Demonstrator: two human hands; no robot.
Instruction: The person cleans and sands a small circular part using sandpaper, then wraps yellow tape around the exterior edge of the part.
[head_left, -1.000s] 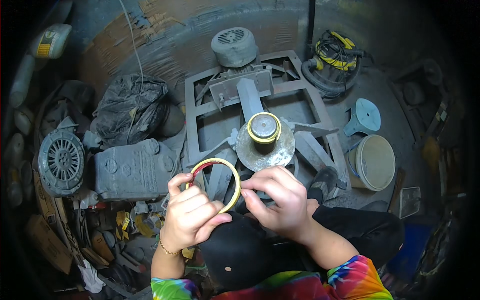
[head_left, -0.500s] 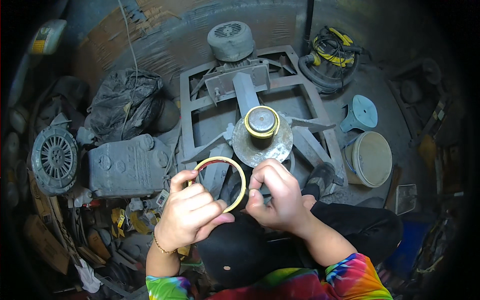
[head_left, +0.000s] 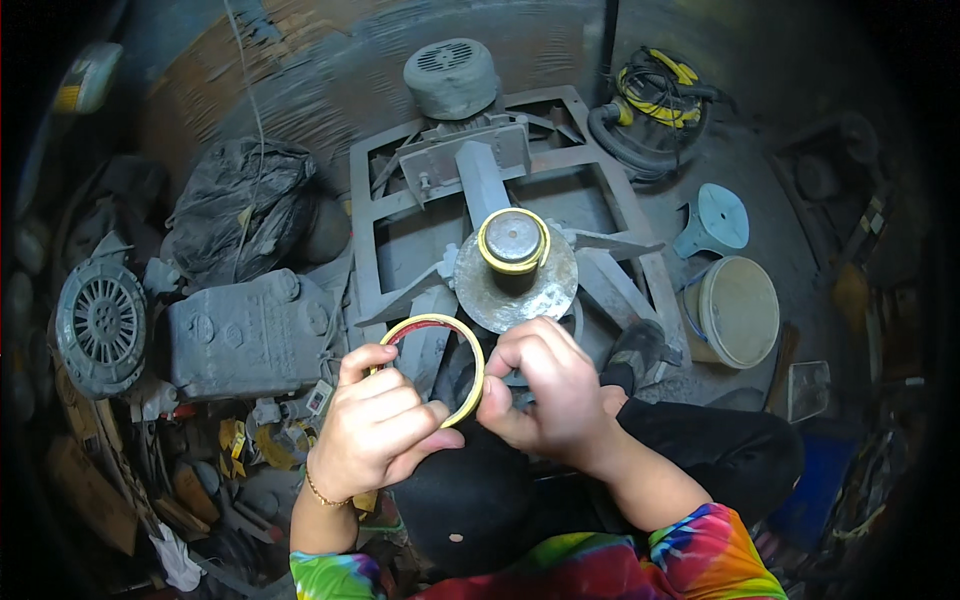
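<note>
My left hand (head_left: 385, 425) is closed round a thin yellow tape roll (head_left: 477, 365), a ring with a red inner core, held upright above my lap. My right hand (head_left: 545, 385) has thumb and index finger pinched at the roll's right edge. Whatever lies in that pinch is too small to make out. Just beyond my hands stands a metal shaft (head_left: 514, 237) rising from a round metal flange (head_left: 553, 292). A yellow band (head_left: 541, 252), similar in colour to the roll, circles the shaft's top.
A grey steel frame (head_left: 362, 250) with a motor (head_left: 450, 80) surrounds the shaft. At left are a dusty gearbox (head_left: 245, 335), a finned round motor (head_left: 102, 325) and a black plastic bag (head_left: 235, 200). On the right stand a bucket (head_left: 740, 312), blue stool (head_left: 720, 215) and yellow-black vacuum (head_left: 660, 95).
The whole view has shifted slightly, so the machine sits a little further left. My right hand's fingertips are nearer the roll's edge, and that hand is somewhat blurred. My left hand keeps its grip.
</note>
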